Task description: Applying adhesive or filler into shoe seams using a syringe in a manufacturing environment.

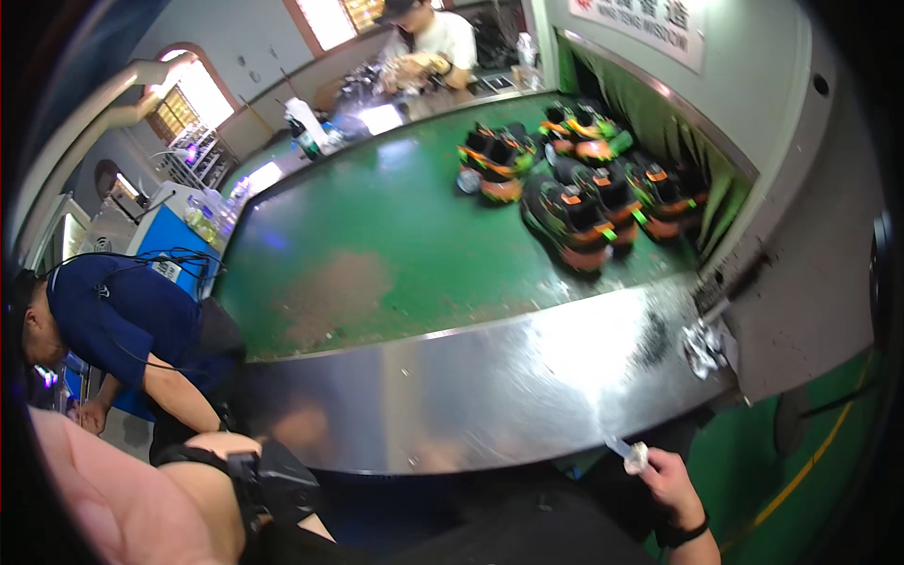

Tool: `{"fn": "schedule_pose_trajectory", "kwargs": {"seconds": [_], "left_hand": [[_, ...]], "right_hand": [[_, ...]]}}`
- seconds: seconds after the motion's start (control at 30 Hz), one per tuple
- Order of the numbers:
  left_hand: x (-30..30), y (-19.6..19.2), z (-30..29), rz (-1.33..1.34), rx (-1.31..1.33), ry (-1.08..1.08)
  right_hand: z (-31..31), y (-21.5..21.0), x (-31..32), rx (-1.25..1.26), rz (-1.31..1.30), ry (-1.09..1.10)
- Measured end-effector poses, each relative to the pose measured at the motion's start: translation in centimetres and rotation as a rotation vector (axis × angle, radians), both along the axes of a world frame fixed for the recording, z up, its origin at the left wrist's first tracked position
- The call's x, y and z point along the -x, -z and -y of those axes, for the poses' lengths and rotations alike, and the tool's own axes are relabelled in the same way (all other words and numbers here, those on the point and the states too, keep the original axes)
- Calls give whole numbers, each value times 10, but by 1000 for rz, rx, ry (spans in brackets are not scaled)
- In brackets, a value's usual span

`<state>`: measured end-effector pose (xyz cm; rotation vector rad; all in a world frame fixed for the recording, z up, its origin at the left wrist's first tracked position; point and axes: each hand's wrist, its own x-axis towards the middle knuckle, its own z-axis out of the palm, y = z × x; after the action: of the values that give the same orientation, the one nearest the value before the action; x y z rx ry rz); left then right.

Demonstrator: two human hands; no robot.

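Note:
My right hand (672, 485), at the lower right, is closed around a thin flat tool (619, 446). A whitish, wrapped-looking lump sits at its grip; its exact kind I cannot make out. The tool's tip reaches up to the front edge of the steel ledge (471, 400). Very near the camera at the lower left is my left hand (122, 494), large and partly cut off, with its fingers not clearly shown. A black strapped device (278, 485) is on that wrist.
Beyond the ledge lies a green conveyor belt (377, 235). Several black, orange and green shoes (570, 217) stand near a curtained machine opening (659, 132). Crumpled foil or paper (703, 348) rests at the ledge's right end. One person (132, 320) bends at left; another (433, 47) works at the far end.

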<state>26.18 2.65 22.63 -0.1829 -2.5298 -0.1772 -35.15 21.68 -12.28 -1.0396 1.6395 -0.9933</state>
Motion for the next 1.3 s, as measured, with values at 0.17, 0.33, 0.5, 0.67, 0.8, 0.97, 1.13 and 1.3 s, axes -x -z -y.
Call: {"fn": "schedule_pose_trajectory", "kwargs": {"seconds": [0.17, 0.33, 0.5, 0.67, 0.8, 0.97, 1.13, 1.3], "left_hand": [[54, 4, 9, -21, 137, -84], [107, 21, 15, -63, 187, -187], [116, 63, 16, -139, 104, -261], [189, 69, 50, -138, -121, -281], [272, 182, 84, -457, -838, -169], [334, 286, 36, 143, -1528, 26], [376, 330, 1, 125, -1734, 184], [378, 326, 24, 239, -2351, 419]], "right_hand": [[6, -2, -15, 8, -52, -65], [8, -27, -45, -90, 112, -14], [23, -16, -40, 16, -38, -123], [29, -29, -49, -4, 65, -62], [9, -21, -31, -33, 231, 98], [6, -25, -34, 140, 431, 99], [44, -33, -75, 133, 574, 24], [70, -27, -100, 21, 647, 9]]}}
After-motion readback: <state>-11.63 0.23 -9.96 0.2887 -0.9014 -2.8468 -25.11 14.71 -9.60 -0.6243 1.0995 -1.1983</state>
